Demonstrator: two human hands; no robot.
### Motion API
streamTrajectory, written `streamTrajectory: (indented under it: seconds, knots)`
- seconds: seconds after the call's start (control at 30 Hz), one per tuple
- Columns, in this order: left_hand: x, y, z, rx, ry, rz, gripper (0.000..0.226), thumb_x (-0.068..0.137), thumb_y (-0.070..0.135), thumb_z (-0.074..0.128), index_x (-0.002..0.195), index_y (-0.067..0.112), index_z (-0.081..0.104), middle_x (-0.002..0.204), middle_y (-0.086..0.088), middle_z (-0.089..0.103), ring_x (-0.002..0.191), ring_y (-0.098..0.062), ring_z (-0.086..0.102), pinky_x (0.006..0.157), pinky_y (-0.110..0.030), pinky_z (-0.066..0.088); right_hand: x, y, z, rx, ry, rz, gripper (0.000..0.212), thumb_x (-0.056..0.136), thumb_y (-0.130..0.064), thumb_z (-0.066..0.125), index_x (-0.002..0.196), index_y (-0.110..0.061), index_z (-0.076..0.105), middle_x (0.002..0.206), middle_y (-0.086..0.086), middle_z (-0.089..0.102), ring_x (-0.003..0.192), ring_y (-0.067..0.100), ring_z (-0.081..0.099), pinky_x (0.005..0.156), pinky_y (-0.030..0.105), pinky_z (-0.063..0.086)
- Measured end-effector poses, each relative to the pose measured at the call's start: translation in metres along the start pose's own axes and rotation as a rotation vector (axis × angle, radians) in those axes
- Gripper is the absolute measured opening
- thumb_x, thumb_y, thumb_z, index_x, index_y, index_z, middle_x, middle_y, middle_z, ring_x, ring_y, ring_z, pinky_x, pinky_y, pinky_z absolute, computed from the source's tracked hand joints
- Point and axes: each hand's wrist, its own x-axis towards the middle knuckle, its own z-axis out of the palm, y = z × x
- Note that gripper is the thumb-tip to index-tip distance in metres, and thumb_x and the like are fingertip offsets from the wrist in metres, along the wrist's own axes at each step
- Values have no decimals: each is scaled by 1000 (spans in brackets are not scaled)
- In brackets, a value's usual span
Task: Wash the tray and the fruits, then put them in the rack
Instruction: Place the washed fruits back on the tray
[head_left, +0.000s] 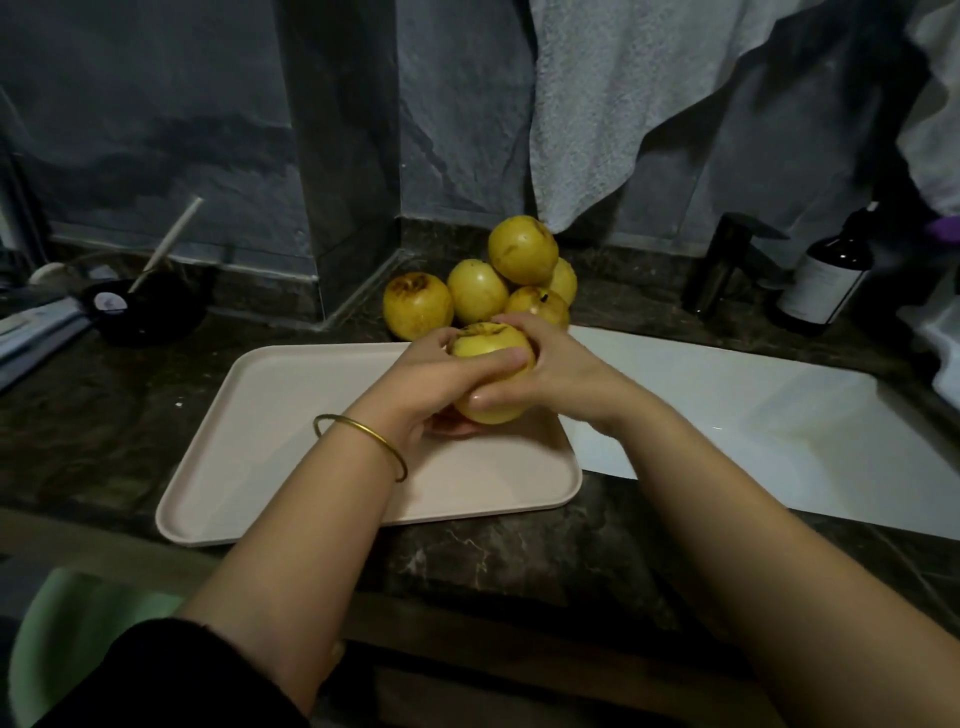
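A pale pink tray (291, 447) lies flat on the dark marble counter, left of the sink. Above its far right corner both hands hold one yellow apple (492, 347). My left hand (441, 384), with a gold bangle on its wrist, grips the apple from the left and below. My right hand (558, 371) curls round it from the right and top. Behind them several more yellow apples (522, 249) are heaped on the counter by the wall, one of them (418, 305) with a brown patch on top.
A white sink (779, 415) lies to the right, with a black tap (727, 265) and a dark bottle (826, 275) behind it. A grey towel (597, 104) hangs on the wall. A black bowl (145, 306) with a white stick stands at the left.
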Motion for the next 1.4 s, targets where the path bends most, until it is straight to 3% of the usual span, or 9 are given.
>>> streamTrajectory:
  seconds: [0.1,0.17,0.33,0.63,0.83,0.97,1.1,1.2,1.4]
  knots:
    - [-1,-3,-11,-20,75,2,61,71,40,79,124,27,50,108,3,61,86,-15,63,53,-25,56,2,5,-10,296,-9,39,44,81,-35,72,120,-34,52,119,-6,59,108,14,58,87,32,47]
    - [0,-6,-19,-6,141,29,65,68,39,82,124,29,49,113,8,56,89,-11,60,54,-26,55,12,14,-7,129,219,101,28,91,-39,59,115,-24,57,115,0,61,102,19,59,83,32,48]
    - [0,-11,-35,148,256,73,84,35,64,80,110,38,52,111,12,57,100,-17,60,76,-46,58,29,30,13,-635,274,270,21,92,-23,53,109,-13,59,112,10,61,101,28,56,72,30,38]
    - [5,-9,-42,230,329,71,71,45,63,79,105,37,50,96,18,55,95,-17,61,73,-45,59,22,10,-6,-665,13,480,33,89,-19,60,118,-12,47,106,9,55,87,22,54,70,32,46]
    - [14,-10,-47,314,383,102,87,26,74,72,103,38,50,101,12,61,99,-19,62,83,-46,55,15,10,-24,-594,-62,610,51,87,-12,61,132,-12,35,116,12,53,95,25,62,81,37,55]
    - [12,-9,-54,410,419,105,73,40,67,74,100,35,47,101,9,58,101,-19,59,92,-40,49,22,7,-16,-921,141,336,46,85,-23,60,127,-15,42,129,11,48,118,32,49,83,34,39]
    - [13,-12,-64,394,417,97,62,59,53,83,106,31,48,102,8,56,97,-17,57,91,-35,48,44,-1,16,-443,42,-71,94,67,-22,83,145,-18,31,144,7,41,131,23,42,104,32,39]
    - [14,-14,-68,376,400,118,64,62,47,83,113,26,51,101,6,59,92,-14,58,80,-28,48,52,-15,50,-215,-93,-163,115,61,-22,89,151,-20,17,152,4,31,137,16,33,109,25,31]
    - [13,-13,-93,227,181,86,65,72,42,79,128,20,53,111,-2,64,94,-16,63,71,-27,50,67,-23,88,-269,74,-234,99,55,-37,88,139,-29,37,132,0,51,118,17,52,97,40,45]
